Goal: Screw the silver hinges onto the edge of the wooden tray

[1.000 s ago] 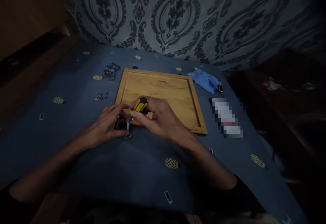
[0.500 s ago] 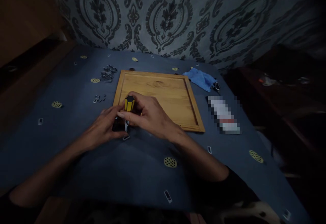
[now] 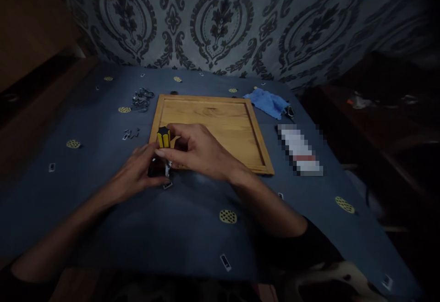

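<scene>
My right hand (image 3: 199, 148) is closed around a screwdriver (image 3: 164, 138) with a yellow and black handle, its butt end up. The blade is hidden by my fingers. Below it, a shiny metal piece (image 3: 168, 169) shows at the front left corner of a wooden panel with a raised frame (image 3: 263, 144). My left hand (image 3: 140, 167) curls around that corner, its thumb close to the metal piece. Shadow hides what its fingertips grip.
Several metal hooks or handles (image 3: 142, 98) lie in a pile at the back left, with small screws (image 3: 134, 134) nearer. A blue cloth (image 3: 267, 102) and a blurred-out pale item (image 3: 300, 151) lie to the right. The patterned tablecloth (image 3: 192, 233) covers the table; a patterned wall (image 3: 220, 22) stands behind.
The screwdriver's handle has shifted slightly left and turned a little. My right hand has moved slightly with it; both hands stay at the panel's corner. The whole view has shifted slightly.
</scene>
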### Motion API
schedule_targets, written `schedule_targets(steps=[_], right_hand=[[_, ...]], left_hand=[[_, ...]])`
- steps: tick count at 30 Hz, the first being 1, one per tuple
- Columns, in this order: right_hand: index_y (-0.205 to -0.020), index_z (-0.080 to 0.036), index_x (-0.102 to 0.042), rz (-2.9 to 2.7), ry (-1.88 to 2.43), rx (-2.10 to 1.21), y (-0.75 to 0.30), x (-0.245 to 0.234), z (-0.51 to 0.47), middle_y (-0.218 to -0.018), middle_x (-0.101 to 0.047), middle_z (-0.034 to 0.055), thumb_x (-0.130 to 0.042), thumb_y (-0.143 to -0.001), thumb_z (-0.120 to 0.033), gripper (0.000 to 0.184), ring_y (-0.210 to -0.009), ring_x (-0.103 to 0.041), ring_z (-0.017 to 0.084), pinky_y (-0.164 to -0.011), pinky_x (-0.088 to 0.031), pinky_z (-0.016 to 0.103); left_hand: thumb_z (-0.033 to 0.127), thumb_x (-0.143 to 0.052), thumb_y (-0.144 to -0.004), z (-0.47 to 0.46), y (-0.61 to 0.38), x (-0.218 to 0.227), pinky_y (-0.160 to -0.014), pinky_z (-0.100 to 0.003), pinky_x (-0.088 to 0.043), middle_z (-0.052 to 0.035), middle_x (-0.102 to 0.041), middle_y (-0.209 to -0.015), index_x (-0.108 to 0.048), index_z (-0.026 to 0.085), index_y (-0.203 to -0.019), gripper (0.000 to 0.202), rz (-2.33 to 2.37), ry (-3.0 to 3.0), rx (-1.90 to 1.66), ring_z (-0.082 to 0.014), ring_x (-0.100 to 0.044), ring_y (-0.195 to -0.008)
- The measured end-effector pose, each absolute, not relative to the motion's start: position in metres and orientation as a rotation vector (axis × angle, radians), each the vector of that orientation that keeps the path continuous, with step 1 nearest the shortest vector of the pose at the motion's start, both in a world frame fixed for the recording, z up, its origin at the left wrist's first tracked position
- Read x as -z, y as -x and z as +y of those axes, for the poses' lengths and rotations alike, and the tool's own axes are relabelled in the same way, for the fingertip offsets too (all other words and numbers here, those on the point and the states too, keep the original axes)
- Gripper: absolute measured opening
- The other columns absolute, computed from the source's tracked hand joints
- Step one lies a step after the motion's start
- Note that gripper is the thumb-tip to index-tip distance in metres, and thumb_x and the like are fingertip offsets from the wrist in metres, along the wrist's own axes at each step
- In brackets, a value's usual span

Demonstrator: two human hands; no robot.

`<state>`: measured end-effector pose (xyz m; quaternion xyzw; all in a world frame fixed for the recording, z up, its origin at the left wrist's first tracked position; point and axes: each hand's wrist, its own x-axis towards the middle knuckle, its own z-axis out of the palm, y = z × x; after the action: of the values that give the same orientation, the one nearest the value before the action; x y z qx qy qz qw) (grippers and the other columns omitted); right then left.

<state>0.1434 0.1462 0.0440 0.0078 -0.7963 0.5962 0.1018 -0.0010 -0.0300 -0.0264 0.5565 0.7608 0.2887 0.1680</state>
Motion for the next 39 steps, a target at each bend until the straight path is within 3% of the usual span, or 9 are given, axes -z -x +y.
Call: schedule_targets(steps=[3,10,13,17,22,28,39], right_hand=[[-0.082,-0.021,-0.052,-2.339,0.009,-1.692,-0.142,-0.041,0.145,-0.074,-0.061,-0.0042,-0.075,-0.093,-0.038,0.030,-0.067,-0.061,0.012,-0.058,-0.044,0.023],[-0.107,-0.023,-0.057,-2.333,-0.065,-1.750,-0.145,-0.045,0.149,-0.090,-0.067,-0.0019,-0.065,-0.097,-0.019,0.014,-0.076,-0.066,0.014,-0.066,-0.052,0.025],[-0.095,-0.022,-0.056,-2.328,-0.098,-1.795,-0.145,-0.045,0.150,-0.084,-0.063,-0.0025,-0.063,-0.098,-0.019,0.008,-0.071,-0.067,0.013,-0.064,-0.052,0.026],[-0.089,-0.021,-0.053,-2.327,-0.058,-1.734,-0.142,-0.041,0.149,-0.078,-0.060,-0.0045,-0.071,-0.095,-0.025,0.020,-0.068,-0.062,0.012,-0.060,-0.047,0.024],[-0.080,-0.023,-0.042,-2.294,-0.009,-1.487,-0.140,-0.036,0.144,-0.073,-0.053,-0.0065,-0.073,-0.095,-0.028,0.035,-0.070,-0.053,0.012,-0.063,-0.039,0.024],[-0.078,-0.025,-0.036,-2.231,0.025,-1.326,-0.141,-0.039,0.143,-0.070,-0.049,-0.0069,-0.069,-0.099,-0.030,0.039,-0.067,-0.051,0.012,-0.064,-0.037,0.026],[-0.077,-0.025,-0.033,-2.261,-0.014,-1.297,-0.140,-0.036,0.144,-0.070,-0.050,-0.0072,-0.068,-0.099,-0.031,0.042,-0.068,-0.052,0.011,-0.065,-0.038,0.026]], left_hand=[[0.055,-0.081,-0.082,-0.029,0.001,0.025,-0.096,-0.054,-0.056,-0.0069,-0.069,-0.115,-0.058,0.025,-0.122,0.055,2.165,-1.585,-0.797,-0.0357,-0.068,-0.109],[0.054,-0.078,-0.083,-0.029,0.000,0.026,-0.095,-0.051,-0.056,-0.0058,-0.070,-0.112,-0.060,0.027,-0.118,0.047,2.149,-1.609,-0.829,-0.0345,-0.068,-0.108],[0.055,-0.079,-0.083,-0.030,0.001,0.031,-0.094,-0.051,-0.056,-0.0056,-0.070,-0.112,-0.060,0.027,-0.121,0.051,2.156,-1.620,-0.854,-0.0336,-0.068,-0.107],[0.057,-0.079,-0.082,-0.031,0.001,0.033,-0.096,-0.052,-0.056,-0.0071,-0.069,-0.117,-0.058,0.028,-0.128,0.058,2.189,-1.589,-0.843,-0.0356,-0.067,-0.112],[0.055,-0.078,-0.084,-0.031,0.001,0.032,-0.092,-0.049,-0.056,-0.0045,-0.070,-0.110,-0.061,0.028,-0.119,0.048,2.171,-1.632,-0.844,-0.0319,-0.068,-0.104],[0.050,-0.078,-0.085,-0.029,0.001,0.031,-0.092,-0.047,-0.055,-0.0038,-0.071,-0.108,-0.053,0.028,-0.137,0.061,2.111,-1.650,-0.877,-0.0300,-0.069,-0.099],[0.052,-0.078,-0.084,-0.029,0.001,0.031,-0.092,-0.047,-0.053,-0.0038,-0.071,-0.106,-0.056,0.027,-0.131,0.057,2.126,-1.646,-0.855,-0.0300,-0.067,-0.098]])
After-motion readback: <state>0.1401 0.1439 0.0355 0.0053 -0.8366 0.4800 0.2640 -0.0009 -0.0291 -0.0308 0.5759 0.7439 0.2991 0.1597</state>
